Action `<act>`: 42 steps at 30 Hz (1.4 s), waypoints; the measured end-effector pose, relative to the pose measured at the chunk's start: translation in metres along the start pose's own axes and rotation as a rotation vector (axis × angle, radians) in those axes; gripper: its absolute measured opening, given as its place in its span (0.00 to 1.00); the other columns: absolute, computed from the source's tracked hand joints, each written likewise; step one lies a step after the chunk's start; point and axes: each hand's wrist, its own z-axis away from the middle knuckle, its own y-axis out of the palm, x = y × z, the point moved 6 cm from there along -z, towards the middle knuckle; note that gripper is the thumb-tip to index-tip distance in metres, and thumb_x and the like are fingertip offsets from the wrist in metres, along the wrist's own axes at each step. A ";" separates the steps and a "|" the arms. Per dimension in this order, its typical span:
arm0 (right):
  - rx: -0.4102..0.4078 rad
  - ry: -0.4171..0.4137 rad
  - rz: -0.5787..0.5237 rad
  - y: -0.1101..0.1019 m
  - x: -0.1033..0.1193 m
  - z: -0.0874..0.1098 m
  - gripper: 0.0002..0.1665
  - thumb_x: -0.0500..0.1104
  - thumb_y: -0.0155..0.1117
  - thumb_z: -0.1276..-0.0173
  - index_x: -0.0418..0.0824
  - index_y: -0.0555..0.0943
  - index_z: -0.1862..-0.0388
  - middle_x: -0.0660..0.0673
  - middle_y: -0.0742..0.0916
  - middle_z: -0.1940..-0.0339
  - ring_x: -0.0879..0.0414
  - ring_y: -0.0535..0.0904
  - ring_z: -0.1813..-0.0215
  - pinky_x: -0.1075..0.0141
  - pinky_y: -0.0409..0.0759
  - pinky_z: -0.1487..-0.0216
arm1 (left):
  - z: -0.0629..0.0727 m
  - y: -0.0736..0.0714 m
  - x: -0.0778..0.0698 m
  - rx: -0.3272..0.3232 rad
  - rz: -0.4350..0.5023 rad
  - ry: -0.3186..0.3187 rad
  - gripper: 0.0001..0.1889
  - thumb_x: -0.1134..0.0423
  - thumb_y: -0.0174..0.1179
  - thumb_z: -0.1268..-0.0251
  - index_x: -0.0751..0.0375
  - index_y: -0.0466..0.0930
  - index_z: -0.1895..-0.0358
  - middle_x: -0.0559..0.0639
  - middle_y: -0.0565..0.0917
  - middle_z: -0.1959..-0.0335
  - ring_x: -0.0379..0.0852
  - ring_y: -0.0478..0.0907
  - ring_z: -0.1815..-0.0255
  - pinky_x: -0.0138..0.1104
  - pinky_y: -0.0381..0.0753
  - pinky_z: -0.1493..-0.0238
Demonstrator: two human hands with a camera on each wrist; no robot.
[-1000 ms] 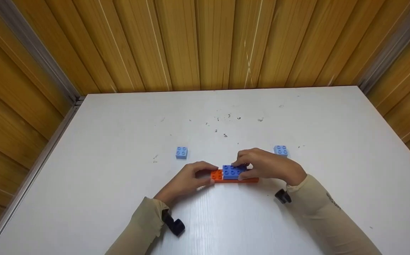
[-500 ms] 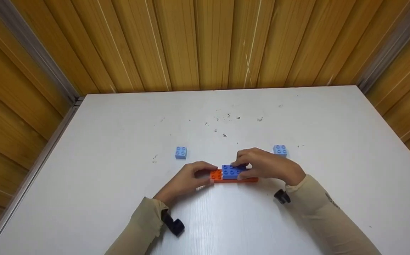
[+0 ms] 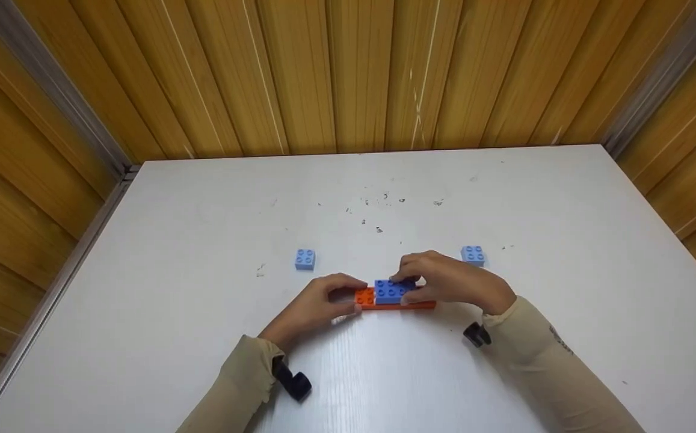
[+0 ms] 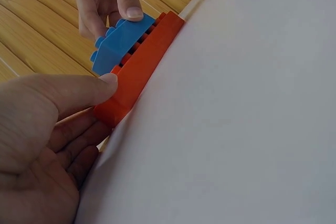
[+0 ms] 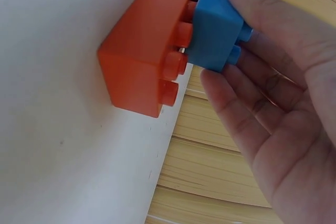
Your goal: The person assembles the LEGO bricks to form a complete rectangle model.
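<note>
A long orange toy building brick [image 3: 364, 297] lies on the white table near its front. My left hand [image 3: 314, 305] pinches its left end between thumb and fingers; in the left wrist view the thumb presses the side of the orange brick [image 4: 137, 72]. Over the orange studs sits a shorter blue building brick [image 3: 385, 292], gripped by my right hand [image 3: 459, 281] with the thumb in front and fingers behind. In the right wrist view, orange studs show in the narrow gap under the blue brick [image 5: 214, 27], and the orange brick's right end [image 5: 131, 77] sticks out uncovered.
Two small light blue bricks stand farther back, one brick [image 3: 305, 259] beyond my left hand and the other brick [image 3: 473, 255] just behind my right hand. Wood-patterned panels [image 3: 305, 72] rise behind the white table [image 3: 203, 228], which bears dark scuffs.
</note>
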 end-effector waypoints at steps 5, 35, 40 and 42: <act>0.004 0.011 0.008 0.001 0.001 0.000 0.18 0.40 0.71 0.41 0.38 0.84 0.51 0.48 0.84 0.60 0.58 0.81 0.56 0.61 0.82 0.50 | 0.000 0.001 0.001 0.002 0.005 -0.006 0.20 0.60 0.65 0.40 0.44 0.80 0.43 0.43 0.80 0.44 0.44 0.73 0.37 0.45 0.64 0.30; -0.010 -0.004 0.032 0.001 0.001 -0.001 0.17 0.39 0.71 0.41 0.37 0.84 0.52 0.47 0.85 0.60 0.56 0.80 0.57 0.59 0.82 0.50 | -0.004 0.004 -0.020 -0.071 -0.037 0.041 0.22 0.56 0.67 0.41 0.55 0.80 0.43 0.47 0.82 0.46 0.44 0.76 0.45 0.42 0.72 0.36; -0.010 0.015 0.009 0.002 0.000 0.000 0.18 0.40 0.71 0.40 0.37 0.84 0.51 0.46 0.85 0.58 0.54 0.81 0.55 0.58 0.82 0.50 | -0.008 0.008 -0.028 -0.069 -0.032 0.050 0.23 0.56 0.68 0.42 0.57 0.80 0.43 0.48 0.82 0.47 0.43 0.77 0.46 0.39 0.76 0.40; -0.009 0.026 -0.011 0.002 -0.001 0.001 0.18 0.40 0.71 0.40 0.36 0.83 0.50 0.45 0.85 0.57 0.54 0.81 0.55 0.58 0.82 0.50 | -0.009 0.009 -0.029 -0.072 -0.020 0.054 0.22 0.58 0.68 0.42 0.57 0.80 0.43 0.48 0.83 0.48 0.43 0.77 0.47 0.38 0.77 0.41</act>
